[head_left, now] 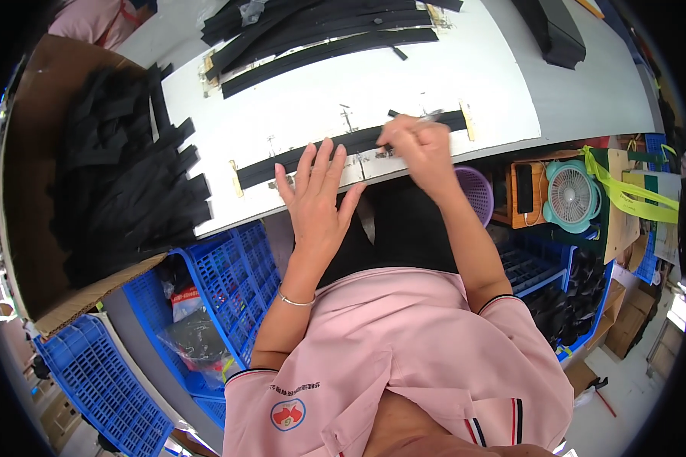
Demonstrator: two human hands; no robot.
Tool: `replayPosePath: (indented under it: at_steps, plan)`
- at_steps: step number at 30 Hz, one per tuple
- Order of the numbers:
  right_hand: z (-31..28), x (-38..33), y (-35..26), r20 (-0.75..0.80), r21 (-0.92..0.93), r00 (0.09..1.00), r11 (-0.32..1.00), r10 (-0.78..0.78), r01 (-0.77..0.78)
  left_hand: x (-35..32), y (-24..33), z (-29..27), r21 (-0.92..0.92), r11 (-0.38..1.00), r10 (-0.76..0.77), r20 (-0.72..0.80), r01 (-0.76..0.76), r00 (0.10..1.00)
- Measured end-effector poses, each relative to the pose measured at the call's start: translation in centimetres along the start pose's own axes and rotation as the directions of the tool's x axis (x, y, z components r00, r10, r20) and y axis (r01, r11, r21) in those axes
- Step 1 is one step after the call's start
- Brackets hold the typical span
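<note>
A long black fabric strip (366, 140) lies across the near part of a white board (472, 72), with yellowish tape pieces at both its ends. My left hand (316, 194) is spread flat, its fingertips resting on the strip left of its middle. Over the strip's right half, my right hand (423, 148) is closed round a slim, pen-like tool (433, 116). Only a dark and silvery bit of it shows above the fist; its tip is hidden and slightly blurred. At the board's far side lie several more black strips (328, 57) in a stack.
A cardboard box (46, 84) heaped with black strips (122, 167) stands at the left. Blue plastic crates (236, 282) sit below the table edge. At the right are a purple basket (476, 194), a teal fan (573, 194) and a long black piece (552, 34).
</note>
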State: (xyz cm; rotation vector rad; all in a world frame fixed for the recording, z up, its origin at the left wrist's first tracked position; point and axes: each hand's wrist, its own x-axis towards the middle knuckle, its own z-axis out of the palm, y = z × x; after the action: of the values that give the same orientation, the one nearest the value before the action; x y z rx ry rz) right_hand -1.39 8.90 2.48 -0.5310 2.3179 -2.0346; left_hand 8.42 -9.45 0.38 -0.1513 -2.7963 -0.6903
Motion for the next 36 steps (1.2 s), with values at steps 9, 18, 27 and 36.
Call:
replayPosePath:
  at_steps: [9,18,27,36]
  plan:
    - [-7.9,0.8,2.1,-0.214,-0.111,0.972,0.986,0.1,-0.126,0.3,0.8,-0.1,-0.02,0.999,-0.036,-0.002,0.036,0.999]
    - [-7.5,0.7,3.0,-0.192,-0.109,0.979,0.99,0.07,-0.092,6.7,6.3,3.7,-0.26,0.956,0.099,-0.144,-0.134,0.985]
    - [-7.5,0.7,3.2,-0.137,-0.18,0.988,0.979,0.072,-0.097,8.7,6.8,5.7,-0.257,0.955,0.103,-0.18,-0.148,0.978]
    - [-7.2,0.5,3.5,-0.17,-0.313,0.982,0.949,-0.086,0.029,8.7,6.7,5.8,-0.25,0.957,0.099,-0.189,-0.145,0.977]
